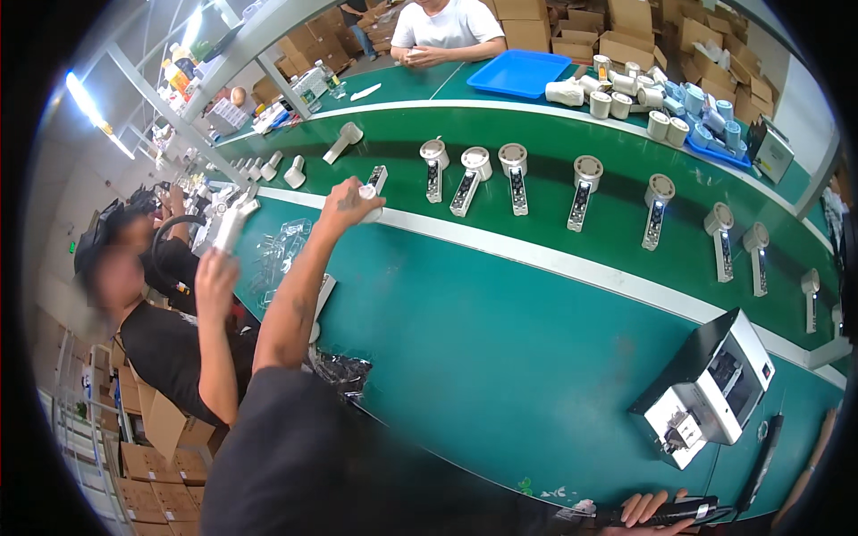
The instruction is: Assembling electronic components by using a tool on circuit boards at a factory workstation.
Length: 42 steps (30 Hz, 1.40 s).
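Two closed grips in the head view: clutching a white piece (368,192), rounded on top, in the left hand (347,205), over the pale rail (554,256). Spotting a strip of dark components (378,178) just past the fingertips; can't tell whether joined. Down at lower right, curling the right hand (645,510) around a black tool (681,511). Too small to read any lettering.

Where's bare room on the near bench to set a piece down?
Free: the green middle of the near bench, between black plastic wrap and the boxy machine, this side of the pale rail. Crowded: its left end, clear packaging and a white part beside the left forearm.
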{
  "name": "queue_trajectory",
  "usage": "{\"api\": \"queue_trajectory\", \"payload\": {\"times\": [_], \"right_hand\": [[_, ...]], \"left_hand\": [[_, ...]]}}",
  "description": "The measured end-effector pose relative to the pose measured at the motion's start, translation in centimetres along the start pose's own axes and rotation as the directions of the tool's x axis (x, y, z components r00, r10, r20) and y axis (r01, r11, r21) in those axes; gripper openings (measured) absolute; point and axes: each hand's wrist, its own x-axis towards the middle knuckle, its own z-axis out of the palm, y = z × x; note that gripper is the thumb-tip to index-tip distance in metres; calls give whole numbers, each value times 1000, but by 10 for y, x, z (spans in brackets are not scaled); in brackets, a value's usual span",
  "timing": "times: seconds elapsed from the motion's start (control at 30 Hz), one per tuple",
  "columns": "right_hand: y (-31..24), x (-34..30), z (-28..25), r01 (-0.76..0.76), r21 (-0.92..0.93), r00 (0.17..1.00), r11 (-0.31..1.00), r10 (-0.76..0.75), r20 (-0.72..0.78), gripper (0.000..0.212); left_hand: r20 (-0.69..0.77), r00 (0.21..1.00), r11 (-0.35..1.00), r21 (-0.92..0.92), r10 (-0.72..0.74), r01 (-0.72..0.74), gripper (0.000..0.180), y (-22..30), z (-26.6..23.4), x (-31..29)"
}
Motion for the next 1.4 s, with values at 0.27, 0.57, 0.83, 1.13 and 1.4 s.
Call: {"api": "queue_trajectory", "payload": {"times": [0.27,0.57,0.83,1.13,1.4], "right_hand": [[-3,13,-27,-103,-64,995,993,102,-20,84],[-3,15,-19,-57,-165,965,985,12,-264,87],[-6,18,4,-86,-275,930,958,-22,-368,85],[-6,15,-23,-64,-145,975,987,31,-219,82],[-12,25,-23,-120,-4,984,993,118,-137,77]], "left_hand": [[-229,973,989,-136,24,-56,66,-39,84,116],[-153,939,942,-94,307,-323,26,75,135,82],[-41,990,990,-25,136,-137,48,134,136,40],[-186,924,925,-123,334,-360,34,141,90,-94],[-92,987,975,-171,131,-146,56,141,74,-199]]}}
